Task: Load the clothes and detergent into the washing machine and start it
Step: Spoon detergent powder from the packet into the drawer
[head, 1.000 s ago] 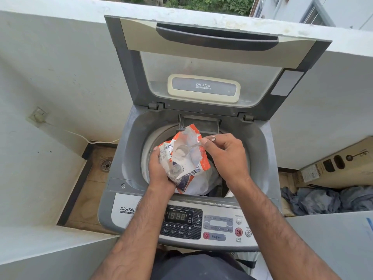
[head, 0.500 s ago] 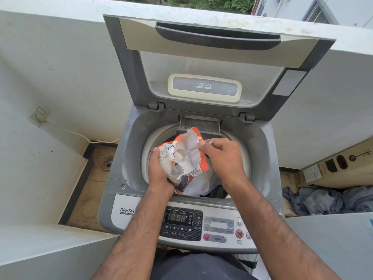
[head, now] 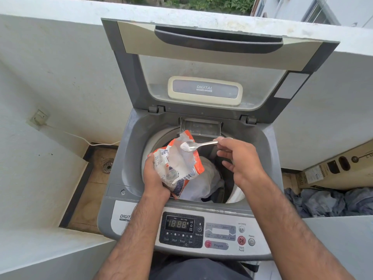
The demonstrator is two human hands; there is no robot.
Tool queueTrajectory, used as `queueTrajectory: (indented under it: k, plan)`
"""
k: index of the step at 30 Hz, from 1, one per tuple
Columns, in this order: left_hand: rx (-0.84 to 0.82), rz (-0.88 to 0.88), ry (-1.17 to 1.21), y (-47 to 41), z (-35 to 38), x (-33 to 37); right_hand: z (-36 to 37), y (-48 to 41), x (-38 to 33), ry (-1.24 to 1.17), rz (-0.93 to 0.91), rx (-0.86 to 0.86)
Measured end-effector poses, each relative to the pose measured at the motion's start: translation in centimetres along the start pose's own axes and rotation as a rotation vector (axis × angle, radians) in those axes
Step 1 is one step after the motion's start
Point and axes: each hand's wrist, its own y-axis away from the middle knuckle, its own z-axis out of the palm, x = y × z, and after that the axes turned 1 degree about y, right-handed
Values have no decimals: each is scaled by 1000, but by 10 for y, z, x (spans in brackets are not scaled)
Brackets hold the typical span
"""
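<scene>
Metal spoon (head: pixel 198 145) w/ white powder is now lifted out of the torn orange-white detergent packet (head: pixel 177 164), pinched by the right hand (head: pixel 240 158) at the packet's 3 o'clock. Left hand (head: pixel 154 178) grips the packet over the grey top-load washing machine (head: pixel 129 154) drum; white clothes (head: pixel 203 182) inside.

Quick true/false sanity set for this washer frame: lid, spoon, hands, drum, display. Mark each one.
1. The washer lid stands open. True.
2. The spoon carries white powder. True.
3. The left hand holds the spoon. False: the right hand pinches its handle, and the left hand grips the detergent packet.
4. The drum is empty. False: clothes lie in it.
5. The display is blank. False: it shows 1888.
</scene>
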Motion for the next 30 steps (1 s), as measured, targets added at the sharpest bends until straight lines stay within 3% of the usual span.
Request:
queueTrajectory:
  k: [15, 22, 30]
  plan:
    - [39, -32, 146, 7, -7, 13, 24, -82, -14, -73, 58, 92]
    - [36, -60, 132, 12, 0, 15, 60, -107, 8, -52, -39, 156]
    - [55, -54, 96, 16, 7, 18, 67, -92, 24, 457, -383, 166]
